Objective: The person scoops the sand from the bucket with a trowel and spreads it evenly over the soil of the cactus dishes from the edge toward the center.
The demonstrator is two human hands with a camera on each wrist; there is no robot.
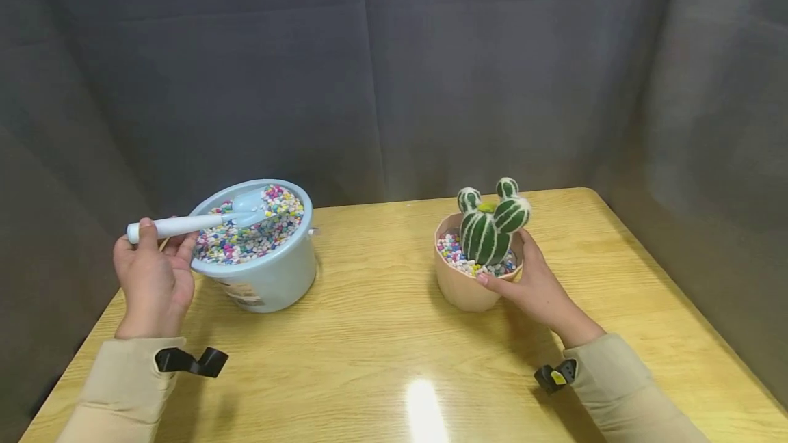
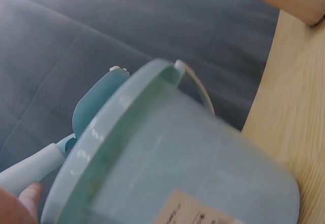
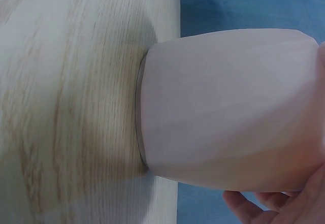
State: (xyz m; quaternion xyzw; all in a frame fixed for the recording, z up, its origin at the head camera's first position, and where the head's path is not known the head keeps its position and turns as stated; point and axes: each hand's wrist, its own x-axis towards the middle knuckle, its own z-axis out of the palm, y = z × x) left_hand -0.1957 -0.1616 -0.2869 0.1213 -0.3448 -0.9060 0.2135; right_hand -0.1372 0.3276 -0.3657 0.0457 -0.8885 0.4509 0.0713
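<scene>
My left hand (image 1: 154, 279) grips the white handle of a light blue scoop (image 1: 249, 208), thumb on top. The scoop's blade carries some colored pebbles and lies over the pebble-filled light blue bucket (image 1: 289, 275). In the left wrist view, the scoop (image 2: 99, 99) shows above the rim of the bucket (image 2: 193, 148). On the right, my right hand (image 1: 535, 292) holds a peach flowerpot (image 1: 464, 292) by its rim, thumb at the front and fingers behind. A striped green cactus (image 1: 483, 238) stands in it among colored pebbles (image 1: 452, 251). The flowerpot (image 3: 228, 107) rests upright on the table in the right wrist view.
Both vessels stand on a light wooden table (image 1: 369, 279), well apart from each other. Dark grey cloth (image 1: 382, 74) hangs behind the table and along its sides. A pale bucket handle (image 2: 200, 87) hangs at the bucket's side.
</scene>
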